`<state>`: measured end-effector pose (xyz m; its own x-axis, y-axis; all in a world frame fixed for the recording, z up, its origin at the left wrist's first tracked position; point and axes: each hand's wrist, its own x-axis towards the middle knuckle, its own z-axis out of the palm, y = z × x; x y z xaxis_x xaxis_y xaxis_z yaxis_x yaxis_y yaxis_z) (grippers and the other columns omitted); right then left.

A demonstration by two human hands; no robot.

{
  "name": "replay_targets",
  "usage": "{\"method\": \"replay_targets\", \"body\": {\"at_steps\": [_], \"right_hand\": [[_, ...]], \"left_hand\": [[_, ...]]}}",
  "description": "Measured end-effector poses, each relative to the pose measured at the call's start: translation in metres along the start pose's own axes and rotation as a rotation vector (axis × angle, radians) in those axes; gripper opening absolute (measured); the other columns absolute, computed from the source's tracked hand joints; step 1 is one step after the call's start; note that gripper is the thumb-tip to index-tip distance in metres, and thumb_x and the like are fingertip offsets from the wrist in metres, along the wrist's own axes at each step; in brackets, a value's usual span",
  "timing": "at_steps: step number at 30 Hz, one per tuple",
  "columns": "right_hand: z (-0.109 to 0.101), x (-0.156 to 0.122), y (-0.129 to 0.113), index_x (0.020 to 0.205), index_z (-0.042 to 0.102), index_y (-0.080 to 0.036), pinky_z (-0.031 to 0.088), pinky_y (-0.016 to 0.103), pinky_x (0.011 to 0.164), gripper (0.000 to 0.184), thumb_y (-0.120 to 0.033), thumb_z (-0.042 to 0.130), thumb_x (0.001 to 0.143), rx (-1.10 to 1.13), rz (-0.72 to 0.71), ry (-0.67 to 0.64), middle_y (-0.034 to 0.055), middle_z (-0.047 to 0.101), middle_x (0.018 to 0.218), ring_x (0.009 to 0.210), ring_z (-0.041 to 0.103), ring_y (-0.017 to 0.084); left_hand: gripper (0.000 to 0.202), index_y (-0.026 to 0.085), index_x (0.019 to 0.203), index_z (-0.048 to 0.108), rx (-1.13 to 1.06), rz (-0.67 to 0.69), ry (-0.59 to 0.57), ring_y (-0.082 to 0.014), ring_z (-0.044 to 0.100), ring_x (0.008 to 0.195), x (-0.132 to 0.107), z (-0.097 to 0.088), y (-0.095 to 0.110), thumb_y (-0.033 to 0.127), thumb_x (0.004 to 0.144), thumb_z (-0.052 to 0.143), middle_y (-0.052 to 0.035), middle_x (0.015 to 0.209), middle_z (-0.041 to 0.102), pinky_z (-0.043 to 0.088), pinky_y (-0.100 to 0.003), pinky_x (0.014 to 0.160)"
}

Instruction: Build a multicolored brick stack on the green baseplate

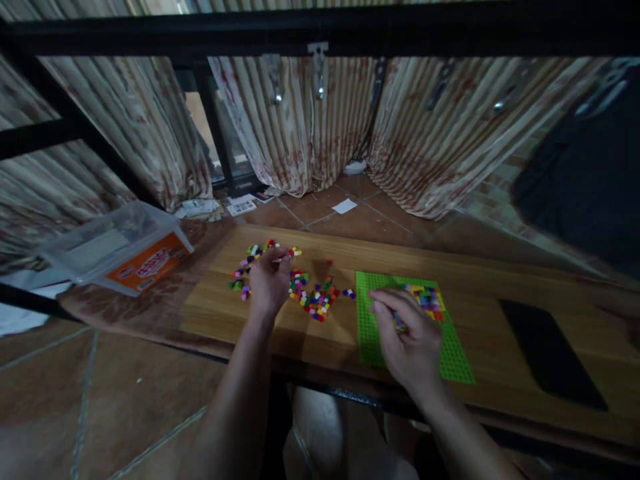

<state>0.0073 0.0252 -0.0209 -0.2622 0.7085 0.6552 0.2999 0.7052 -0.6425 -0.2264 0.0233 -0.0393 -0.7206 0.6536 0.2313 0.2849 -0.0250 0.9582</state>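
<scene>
My left hand (269,283) is over a spread of small toy bricks (320,300) in many colours on the wooden board. Its thumb and fingers are bent together, with a small red piece by the tips; I cannot tell whether they grip it. Over a green studded baseplate (369,337) is my right hand (407,333), its thumb and forefinger pinched together. Whatever is in that pinch is too small or hidden to make out. Colourful bricks (431,300) are fitted in a patch on the baseplate, partly covered by the right hand.
A black flat slab (550,350) lies on the wooden board (480,280) at the right. To the left stands a clear plastic box (120,247) with an orange label. Striped curtains (300,133) hang behind, with papers (243,205) on the tiled floor. A dark-clothed person (585,160) is at the upper right.
</scene>
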Motion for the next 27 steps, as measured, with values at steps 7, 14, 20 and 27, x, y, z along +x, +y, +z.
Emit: {"method": "replay_targets", "body": {"at_steps": [7, 14, 20, 27], "right_hand": [[0.035, -0.012, 0.004, 0.099, 0.067, -0.024, 0.050, 0.031, 0.087, 0.018, -0.021, 0.051, 0.092, -0.013, 0.046, -0.301, 0.0047, 0.068, 0.101, 0.098, 0.064, 0.018], [0.082, 0.018, 0.012, 0.105, 0.067, -0.019, 0.050, 0.033, 0.081, 0.023, -0.019, 0.051, 0.088, -0.221, 0.167, -0.437, 0.0069, 0.067, 0.099, 0.089, 0.063, 0.020], [0.124, 0.057, 0.022, 0.110, 0.068, -0.017, 0.041, 0.035, 0.095, 0.030, -0.014, 0.054, 0.083, -0.483, 0.084, -0.727, 0.0108, 0.066, 0.107, 0.106, 0.057, 0.025], [0.131, 0.057, 0.032, 0.104, 0.068, -0.019, 0.045, 0.032, 0.085, 0.028, -0.010, 0.056, 0.080, -0.404, 0.106, -0.761, 0.0085, 0.066, 0.102, 0.092, 0.062, 0.020]], "left_hand": [[0.015, 0.014, 0.080, 0.069, -0.332, -0.141, 0.116, -0.0093, 0.055, 0.057, 0.006, -0.018, 0.006, 0.024, 0.069, 0.068, 0.0007, 0.069, 0.065, 0.042, -0.021, 0.058], [0.013, 0.014, 0.081, 0.069, -0.407, -0.171, 0.073, -0.0099, 0.056, 0.061, 0.005, -0.021, 0.006, 0.022, 0.070, 0.066, -0.0012, 0.072, 0.066, 0.043, -0.021, 0.060], [0.017, 0.014, 0.085, 0.070, -0.376, -0.203, 0.050, -0.0126, 0.060, 0.068, 0.007, -0.026, 0.005, 0.022, 0.071, 0.065, -0.0031, 0.078, 0.068, 0.045, -0.023, 0.064], [0.017, 0.014, 0.086, 0.069, -0.422, -0.242, 0.020, -0.0116, 0.059, 0.064, 0.006, -0.027, 0.009, 0.023, 0.072, 0.066, -0.0018, 0.073, 0.067, 0.045, -0.023, 0.061]]}}
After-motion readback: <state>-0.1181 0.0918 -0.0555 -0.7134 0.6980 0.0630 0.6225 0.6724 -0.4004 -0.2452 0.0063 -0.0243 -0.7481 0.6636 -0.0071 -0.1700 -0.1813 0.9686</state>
